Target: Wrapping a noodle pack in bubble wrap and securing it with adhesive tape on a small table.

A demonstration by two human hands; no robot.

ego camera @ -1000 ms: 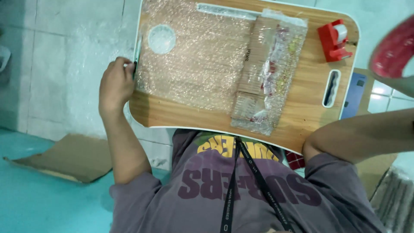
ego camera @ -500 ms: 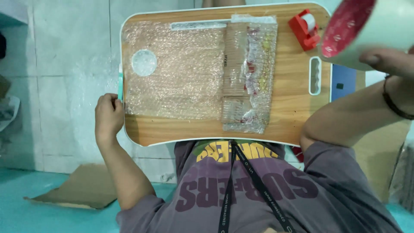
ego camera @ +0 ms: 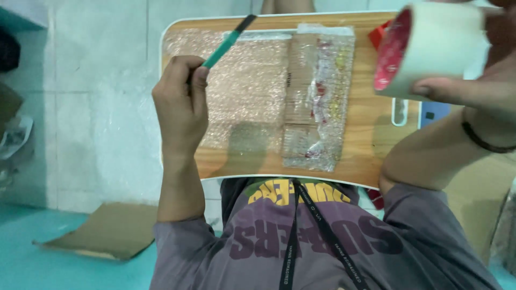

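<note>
Gripping a green pen (ego camera: 228, 44) in closed left hand (ego camera: 180, 102) fingers above bubble wrap (ego camera: 244, 91), right hand (ego camera: 473, 80) fingers clasped round a tape roll (ego camera: 430, 51)

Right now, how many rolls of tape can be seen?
1: a large pale tape roll with a red core, held up in the right hand at the upper right. Behind it, a red object is mostly hidden.

Wood-grain lap tray (ego camera: 371, 161), smooth; bubble wrap (ego camera: 242, 91) clear, bumpy plastic; tape roll (ego camera: 430, 48) matt paper.
</note>
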